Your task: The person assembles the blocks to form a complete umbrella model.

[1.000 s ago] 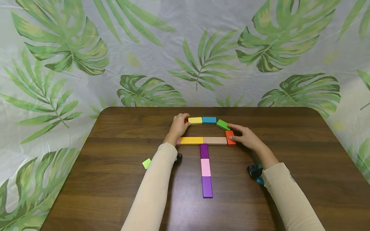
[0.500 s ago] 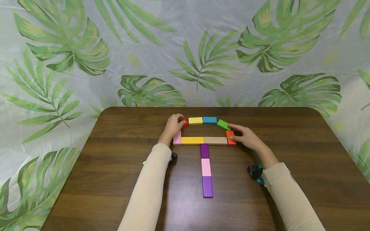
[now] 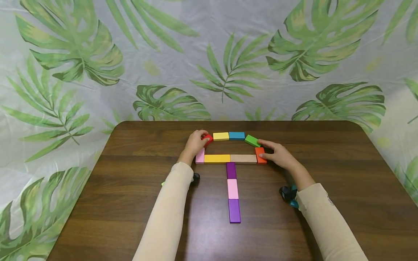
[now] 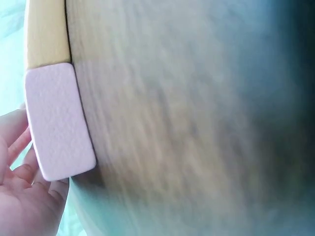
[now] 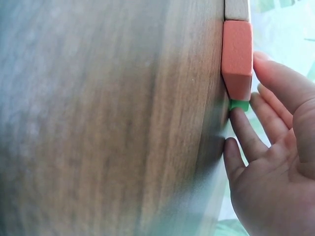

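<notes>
At the left end of the far row, my left hand (image 3: 195,141) pinches a red block (image 3: 208,139) between thumb and fingers. Just below it lies a pale pink block (image 3: 200,156), which in the left wrist view hides part of that hand. My right hand (image 3: 281,155) has its fingers extended, index fingertip at the end of a slanted green block (image 3: 253,140). Its thumb rests on an orange-red block (image 3: 260,155). Between the two hands lie a pale yellow block (image 3: 221,136) and a blue block (image 3: 236,136), end to end.
A yellow block (image 3: 217,158) and a tan block (image 3: 243,158) form a bar. From it a dark purple block (image 3: 231,170), a pink block (image 3: 233,189) and a purple block (image 3: 234,211) run toward me. A lime block (image 3: 163,184) peeks from behind the left sleeve. All lie on a brown table (image 3: 130,152).
My left hand has shifted left with the red block, slightly away from the pale yellow block, uncovering the pale pink block. The left sleeve now covers more of the lime block. My right hand stays put.
</notes>
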A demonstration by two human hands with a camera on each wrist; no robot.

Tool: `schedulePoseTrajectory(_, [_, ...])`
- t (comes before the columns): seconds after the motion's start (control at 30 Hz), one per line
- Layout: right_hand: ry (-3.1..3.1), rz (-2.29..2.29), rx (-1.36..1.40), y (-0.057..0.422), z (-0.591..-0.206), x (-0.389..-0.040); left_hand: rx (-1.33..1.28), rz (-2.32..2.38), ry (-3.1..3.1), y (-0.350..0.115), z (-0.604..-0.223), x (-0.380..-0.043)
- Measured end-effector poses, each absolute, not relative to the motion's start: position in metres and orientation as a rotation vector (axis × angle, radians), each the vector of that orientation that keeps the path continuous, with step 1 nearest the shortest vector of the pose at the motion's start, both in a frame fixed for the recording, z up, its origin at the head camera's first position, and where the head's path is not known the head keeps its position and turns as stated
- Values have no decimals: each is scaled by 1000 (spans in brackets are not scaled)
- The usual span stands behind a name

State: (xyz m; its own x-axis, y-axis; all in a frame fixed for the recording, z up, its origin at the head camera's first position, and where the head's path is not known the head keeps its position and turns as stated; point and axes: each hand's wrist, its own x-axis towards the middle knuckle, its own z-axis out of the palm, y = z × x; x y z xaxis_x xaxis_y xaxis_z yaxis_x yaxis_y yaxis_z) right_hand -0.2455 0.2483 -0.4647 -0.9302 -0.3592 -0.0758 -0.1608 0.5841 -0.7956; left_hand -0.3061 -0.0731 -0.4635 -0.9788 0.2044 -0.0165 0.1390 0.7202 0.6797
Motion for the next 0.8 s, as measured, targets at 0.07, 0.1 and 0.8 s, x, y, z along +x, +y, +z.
schedulePoseTrajectory(0.07, [2588, -1260, -431, 248, -464, -246, 286, 1122, 2836, -74, -463, -306])
schedulePoseTrajectory(0.1, [2591, -1256, -431, 248, -464, -246, 287, 1131, 2838, -75, -462, -306])
schedulePoseTrajectory(0.8, [2633, -1385, -516, 239, -433, -229, 599, 1104, 2946, -108, -402, -269])
